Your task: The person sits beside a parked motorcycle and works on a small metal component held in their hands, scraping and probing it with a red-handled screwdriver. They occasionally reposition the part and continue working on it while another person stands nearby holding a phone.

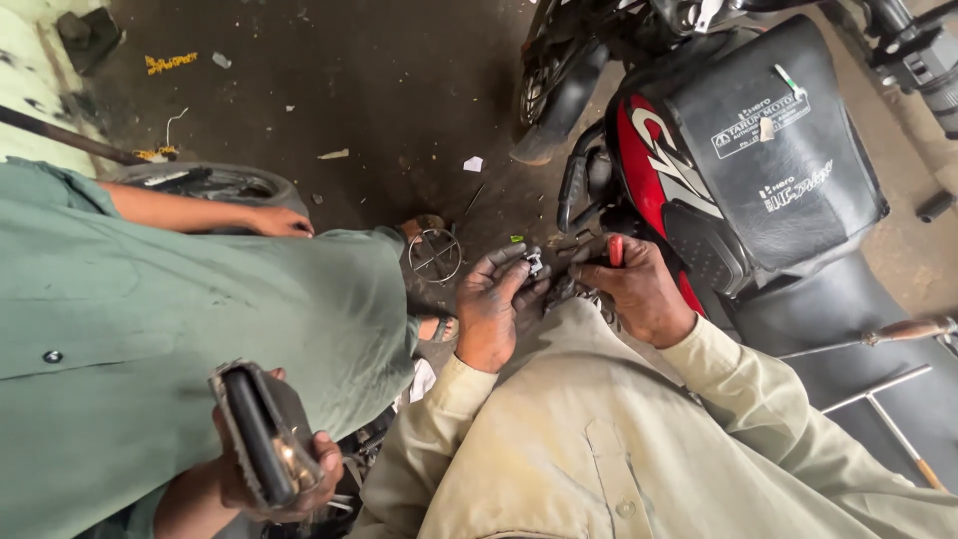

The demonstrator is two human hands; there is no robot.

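Left hand (pixel 496 311): grimy, palm turned up, fingers curled around a small metal part (pixel 534 265) pinched at the fingertips. The part sits between the two hands, just left of the right hand's fingers.

Right hand (pixel 639 291): clenched on a red-handled tool (pixel 616 250), of which only the handle end shows above the knuckles; the working end is hidden behind the fingers. The fingertips of both hands nearly meet over the small metal part. Whether the tool touches the part cannot be told.

Below both hands, the person's beige sleeves (pixel 738 389) and shirt front fill the lower frame.

Just right of the right hand stands a motorcycle (pixel 758 150), its red-and-black fuel tank under a black padded cover, the black seat (pixel 848 299) running down beside the right forearm. Beyond the seat, lower right, lie thin metal rods (pixel 878 394) and a wooden-handled tool (pixel 913 329).

Left of the left hand stands a co-worker in a green shirt (pixel 200 319). One hand of that person (pixel 279 222) rests near a tyre (pixel 215 185) well beyond the left hand; the other hand (pixel 269 479), low and to the left, grips a dark rectangular case (pixel 254 434).

Just beyond the left hand, a round wire ring (pixel 436 255) lies on the dark, stained floor (pixel 399 90), with scraps of paper farther off.
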